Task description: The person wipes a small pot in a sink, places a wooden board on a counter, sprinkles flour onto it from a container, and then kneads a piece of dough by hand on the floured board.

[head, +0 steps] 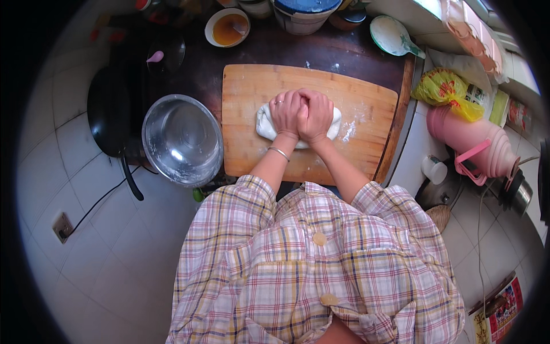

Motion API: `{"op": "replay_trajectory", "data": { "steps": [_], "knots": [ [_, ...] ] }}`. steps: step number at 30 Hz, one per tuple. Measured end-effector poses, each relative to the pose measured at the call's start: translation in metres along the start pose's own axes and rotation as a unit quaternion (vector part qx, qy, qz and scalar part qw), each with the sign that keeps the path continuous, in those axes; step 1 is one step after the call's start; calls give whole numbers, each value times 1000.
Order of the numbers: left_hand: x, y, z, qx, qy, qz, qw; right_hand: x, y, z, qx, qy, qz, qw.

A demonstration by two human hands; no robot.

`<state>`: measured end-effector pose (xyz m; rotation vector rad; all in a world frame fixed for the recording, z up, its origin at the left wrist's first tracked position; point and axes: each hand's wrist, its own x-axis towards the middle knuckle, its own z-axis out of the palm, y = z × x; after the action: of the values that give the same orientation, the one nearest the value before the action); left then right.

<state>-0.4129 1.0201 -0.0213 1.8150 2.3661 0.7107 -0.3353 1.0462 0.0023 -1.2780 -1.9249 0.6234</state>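
A thick piece of white dough lies on a wooden cutting board, its two ends showing past my hands. My left hand, with a ring and a bracelet, presses down on the dough. Against it, my right hand pushes on the dough too, the fingers of both hands bunched together at the middle. Their undersides and the dough beneath them are hidden. White flour is scattered on the board to the right of the dough.
A steel bowl with floury residue adjoins the board's left edge. Farther left is a black pan. Behind stand a bowl of amber liquid, a blue-lidded bucket and a green-rimmed scoop. A pink thermos flask lies at right.
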Motion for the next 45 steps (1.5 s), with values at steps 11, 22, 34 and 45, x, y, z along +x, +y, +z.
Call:
{"op": "replay_trajectory", "data": {
  "steps": [11,22,34,45],
  "knots": [
    [43,4,-1,-77,-96,-110,986,57,21,-3,346,-38,329,878],
    [-58,84,-83,-678,-70,-290,672,-30,-19,-59,869,87,378,308],
    [-72,70,-58,-695,-160,-394,579,-49,-52,-60,713,88,358,596],
    [-57,35,-21,-796,-110,-476,357,-55,-62,-68,728,109,390,554]
  ]
}}
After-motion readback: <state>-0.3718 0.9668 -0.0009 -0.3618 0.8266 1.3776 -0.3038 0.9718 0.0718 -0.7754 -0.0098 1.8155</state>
